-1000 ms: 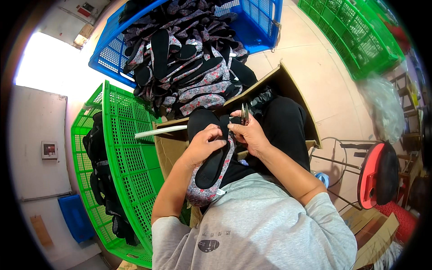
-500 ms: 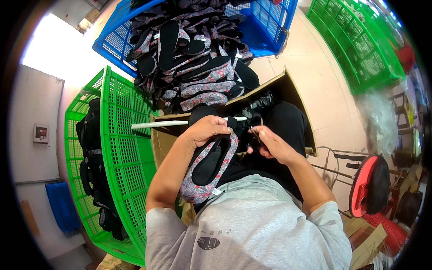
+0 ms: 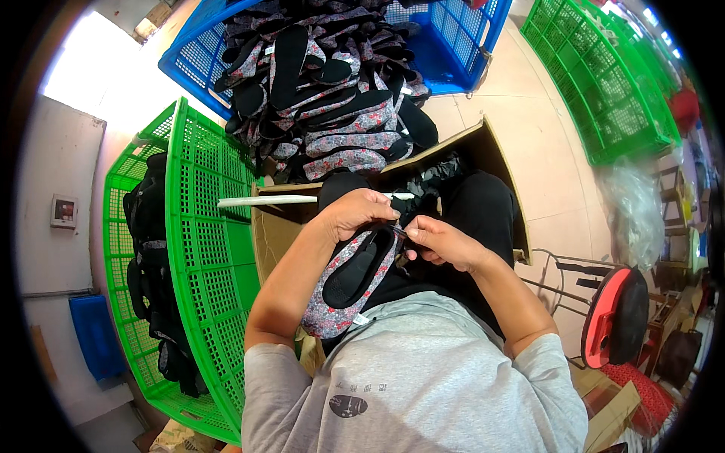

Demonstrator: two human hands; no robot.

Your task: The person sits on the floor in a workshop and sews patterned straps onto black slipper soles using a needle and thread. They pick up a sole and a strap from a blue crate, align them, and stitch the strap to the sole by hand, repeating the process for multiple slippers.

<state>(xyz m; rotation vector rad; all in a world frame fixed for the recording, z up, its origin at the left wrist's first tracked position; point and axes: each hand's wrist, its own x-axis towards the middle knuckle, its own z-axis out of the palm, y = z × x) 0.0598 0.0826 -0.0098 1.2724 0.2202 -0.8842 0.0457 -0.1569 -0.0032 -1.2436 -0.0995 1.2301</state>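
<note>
A floral fabric slipper (image 3: 326, 313) with a black insole hangs over my lap, its sole facing away and a small white tag on its edge. My left hand (image 3: 361, 214) pinches the upper end of it. Close beside, my right hand (image 3: 439, 240) is closed around small dark scissors, their tips at the slipper's edge near my left fingertips; my fingers partly hide them. Behind my left hand a white rod (image 3: 264, 201) lies across an open cardboard box (image 3: 491, 162), which has black plastic inside.
Ahead, a heap of similar floral slippers (image 3: 343, 143) spills from a blue crate (image 3: 192, 64). At left stands a green crate (image 3: 215, 302) beside black items. Another green crate (image 3: 596, 83) is at the far right. A red and black round seat (image 3: 615, 317) stands to my right.
My right hand has moved left with the scissors, bringing their tips from above the lap to the slipper's edge. My left hand keeps its hold on the slipper.
</note>
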